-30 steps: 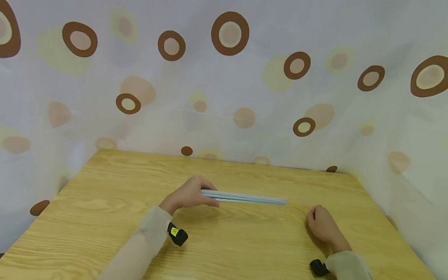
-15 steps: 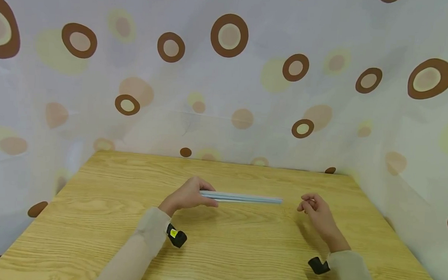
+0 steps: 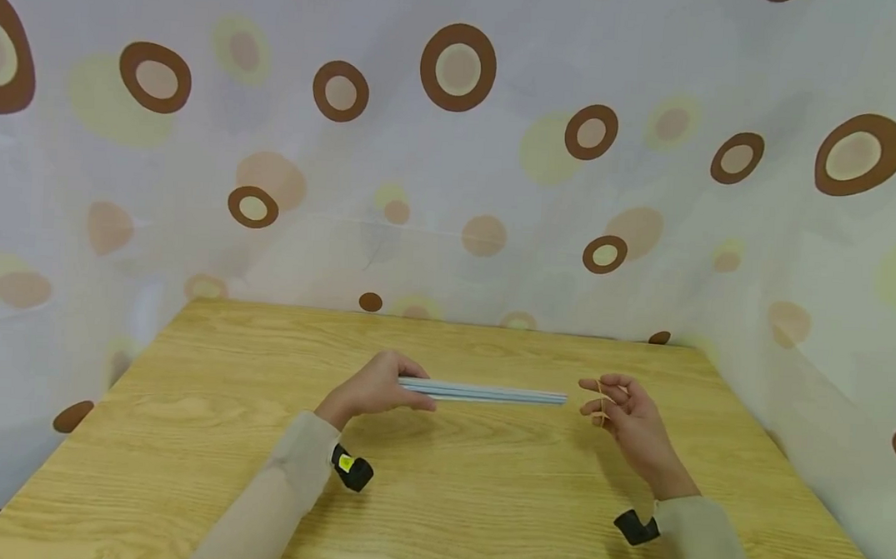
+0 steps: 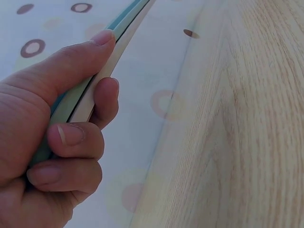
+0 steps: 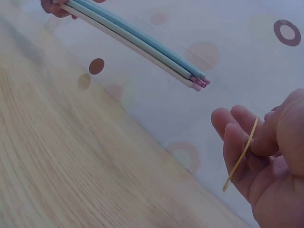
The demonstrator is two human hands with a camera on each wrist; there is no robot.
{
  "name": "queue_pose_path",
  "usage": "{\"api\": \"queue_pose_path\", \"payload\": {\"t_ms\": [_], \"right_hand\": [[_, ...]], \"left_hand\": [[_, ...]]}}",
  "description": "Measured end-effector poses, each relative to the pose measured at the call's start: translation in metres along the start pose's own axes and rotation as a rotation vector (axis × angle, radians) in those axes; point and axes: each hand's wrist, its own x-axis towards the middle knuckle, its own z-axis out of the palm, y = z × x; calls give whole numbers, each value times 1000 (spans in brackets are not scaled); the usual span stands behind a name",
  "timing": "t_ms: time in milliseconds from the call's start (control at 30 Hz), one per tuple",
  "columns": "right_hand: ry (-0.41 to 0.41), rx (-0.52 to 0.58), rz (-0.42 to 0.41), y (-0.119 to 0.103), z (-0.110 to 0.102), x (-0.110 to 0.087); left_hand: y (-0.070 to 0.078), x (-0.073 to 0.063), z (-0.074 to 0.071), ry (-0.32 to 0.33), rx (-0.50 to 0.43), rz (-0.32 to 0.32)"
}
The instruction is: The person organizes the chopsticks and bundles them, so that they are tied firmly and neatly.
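Fingers on the left hand (image 3: 371, 386) are curled snugly round one end of a bundle of thin sticks (image 3: 488, 393), with the thumb lying along the top. The bundle juts out from that grip toward the other hand, pretty much level and held up above the wooden table (image 3: 468, 497).

The sticks look long, straight and slim, all in soft pastel colors. From the head camera it's mostly pale blue, but the wrist views show more: a light blue one, a minty green one and a creamy, pinkish one, packed side by side with dark lines between them. The ends away from the gripping fingers are pink and don't line up perfectly, some poking out a bit past others. I can't tell how many there are.

Over on the right hand (image 3: 640, 430), the fingers are spread apart and slightly bent, with a skinny yellow band (image 5: 243, 154) stretched across them. From the wrist it's just a thin, fairly straight strand running over the fingers. Those fingertips are near the pink ends but not touching them, with a small gap between.

Behind both sets of fingers there's a pale sheet (image 3: 426, 262) with brown rings and blotches.
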Motion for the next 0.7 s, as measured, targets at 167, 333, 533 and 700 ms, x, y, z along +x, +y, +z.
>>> {"api": "queue_pose_path", "payload": {"t_ms": [167, 333, 533, 700], "right_hand": [[71, -112, -66, 1, 9, 2], [103, -121, -108, 6, 19, 4], [145, -43, -89, 8, 28, 5], [157, 43, -68, 6, 32, 9]], "left_hand": [[0, -1, 0, -2, -3, -3], [1, -2, 1, 0, -7, -5], [1, -2, 0, 6, -23, -21], [2, 1, -3, 21, -19, -20]]}}
